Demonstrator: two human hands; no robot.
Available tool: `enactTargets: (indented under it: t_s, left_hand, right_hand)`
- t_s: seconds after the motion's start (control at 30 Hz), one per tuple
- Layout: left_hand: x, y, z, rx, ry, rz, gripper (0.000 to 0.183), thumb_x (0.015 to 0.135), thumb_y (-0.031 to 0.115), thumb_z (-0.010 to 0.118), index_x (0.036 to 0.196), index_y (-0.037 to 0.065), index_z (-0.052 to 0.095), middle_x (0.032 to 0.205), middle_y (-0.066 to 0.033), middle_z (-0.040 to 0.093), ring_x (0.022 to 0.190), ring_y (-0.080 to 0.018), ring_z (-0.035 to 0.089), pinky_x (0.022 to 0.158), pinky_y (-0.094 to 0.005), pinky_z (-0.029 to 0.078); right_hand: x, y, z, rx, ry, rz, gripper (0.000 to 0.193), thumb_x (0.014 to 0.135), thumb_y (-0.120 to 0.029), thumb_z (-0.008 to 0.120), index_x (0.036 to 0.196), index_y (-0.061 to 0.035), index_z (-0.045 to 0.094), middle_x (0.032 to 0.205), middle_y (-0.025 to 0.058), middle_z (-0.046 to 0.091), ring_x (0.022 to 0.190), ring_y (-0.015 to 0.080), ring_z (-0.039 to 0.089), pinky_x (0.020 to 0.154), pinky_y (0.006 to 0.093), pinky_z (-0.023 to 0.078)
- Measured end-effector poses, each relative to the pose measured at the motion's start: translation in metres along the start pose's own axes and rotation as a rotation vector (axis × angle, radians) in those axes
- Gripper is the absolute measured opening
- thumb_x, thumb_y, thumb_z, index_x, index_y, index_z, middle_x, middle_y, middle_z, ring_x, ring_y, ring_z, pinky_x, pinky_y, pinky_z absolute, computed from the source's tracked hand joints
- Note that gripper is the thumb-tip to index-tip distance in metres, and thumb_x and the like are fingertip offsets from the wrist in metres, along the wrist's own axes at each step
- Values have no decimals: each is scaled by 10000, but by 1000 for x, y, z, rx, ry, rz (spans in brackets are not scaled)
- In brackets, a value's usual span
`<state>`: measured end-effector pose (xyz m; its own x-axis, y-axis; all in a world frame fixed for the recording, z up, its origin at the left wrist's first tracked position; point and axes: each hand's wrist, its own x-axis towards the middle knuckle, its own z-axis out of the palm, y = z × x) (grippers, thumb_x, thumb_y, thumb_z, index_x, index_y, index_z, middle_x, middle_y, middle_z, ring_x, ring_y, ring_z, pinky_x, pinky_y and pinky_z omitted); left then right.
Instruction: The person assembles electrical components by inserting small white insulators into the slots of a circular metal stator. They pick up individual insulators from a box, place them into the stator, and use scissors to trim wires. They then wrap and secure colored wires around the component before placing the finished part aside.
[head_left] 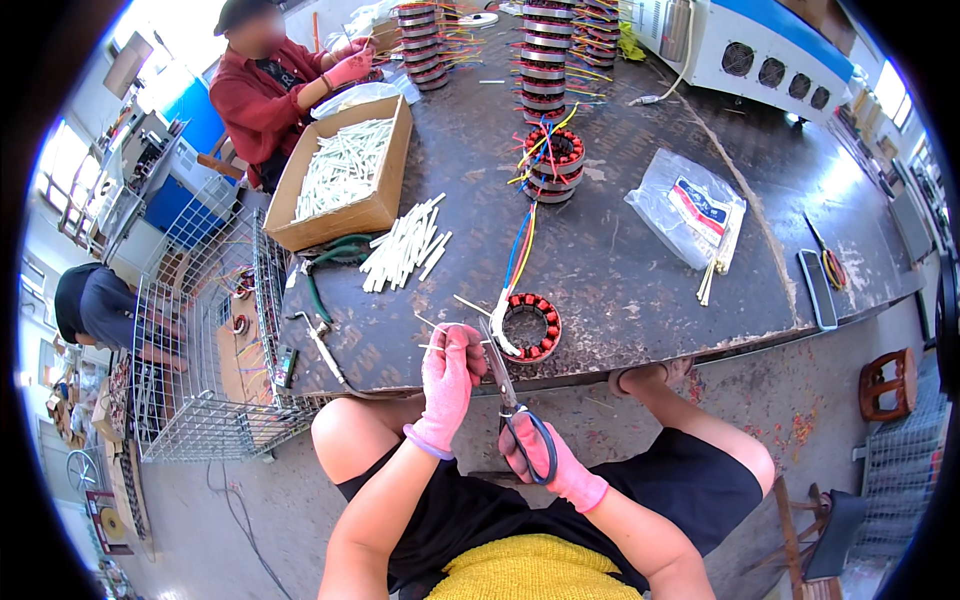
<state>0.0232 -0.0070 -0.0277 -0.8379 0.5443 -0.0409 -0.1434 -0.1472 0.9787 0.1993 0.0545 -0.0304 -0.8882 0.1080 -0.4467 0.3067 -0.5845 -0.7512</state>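
My left hand [449, 378], in a pink glove, pinches a thin white sleeve tube [452, 346] at the table's near edge. My right hand [548, 460], also gloved in pink, grips the black handles of a pair of scissors [507, 392]. The scissor blades point up toward the tube and the white-sleeved wire end [500, 325]. That wire bundle of blue, yellow and red leads runs from a motor stator [531, 327] with copper windings, lying flat just right of my hands.
A heap of white sleeve tubes [403, 248] and a cardboard box [361, 213] full of them lie to the left. Another stator [554, 163] and stacked stators [544, 60] stand further back. A plastic bag [688, 206] lies right. A wire cage [200, 340] stands left. A person in red [262, 92] works opposite.
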Motion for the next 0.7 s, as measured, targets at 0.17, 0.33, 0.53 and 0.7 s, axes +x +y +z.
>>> enactTargets:
  t_s: [0.17, 0.33, 0.53, 0.7]
  left_hand:
    - [3, 15, 6, -57, 15, 5, 282, 1047, 387, 511, 1063, 110, 559, 768, 17, 572, 557, -30, 465, 455, -186, 337]
    - [17, 32, 19, -27, -114, 115, 187, 1013, 149, 551, 1188, 87, 571, 815, 39, 541, 579, -17, 432, 484, -174, 343]
    - [25, 13, 8, 6, -28, -79, 247, 1035, 333, 551, 1055, 94, 613, 742, 50, 535, 546, -24, 441, 464, -188, 334]
    - [23, 10, 10, 10, -38, -43, 293, 1037, 395, 531, 1007, 112, 598, 741, 50, 545, 551, -30, 455, 471, -192, 343]
  right_hand:
    - [-16, 18, -8, 63, -108, 12, 644, 902, -747, 495, 945, -113, 598, 686, -53, 515, 556, 50, 453, 487, 210, 336]
    - [-19, 23, 0, 173, -92, 4, 725, 832, -813, 515, 995, -115, 625, 734, -62, 563, 597, 45, 504, 516, 196, 366]
    - [5, 7, 17, 263, -84, 20, 755, 814, -855, 468, 958, -130, 626, 685, -57, 569, 531, 60, 507, 464, 191, 366]
    - [16, -6, 27, 316, 5, 24, 740, 856, -828, 446, 910, -109, 612, 646, -35, 555, 492, 68, 485, 443, 203, 366]
